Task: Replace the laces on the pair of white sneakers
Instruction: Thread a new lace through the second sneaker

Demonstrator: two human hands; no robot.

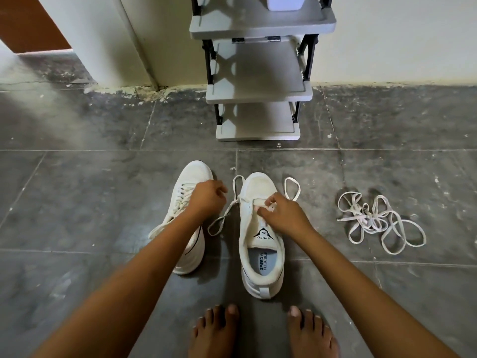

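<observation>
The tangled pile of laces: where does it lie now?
In the head view the lace pile lies on the floor at the right, apart from the sneaker under the right hand.

Two white sneakers on the dark tiled floor (77, 192), toes toward the wall (387, 34). Left sneaker (193, 175) is fully laced. Right sneaker (260, 277) has a lace (229, 209) through the front eyelets only, with the ends looping out both sides onto the floor. Right hand (284, 214) pinches the lace at the front of the tongue. Left hand (206, 200) is over the left sneaker, fingers curled; can't tell if it grips anything. Tangle of laces (366, 220) lies well right of the sneakers. Grey shelf rack (258, 122) stands against the wall. Bare feet (214, 332) at the near edge.
</observation>
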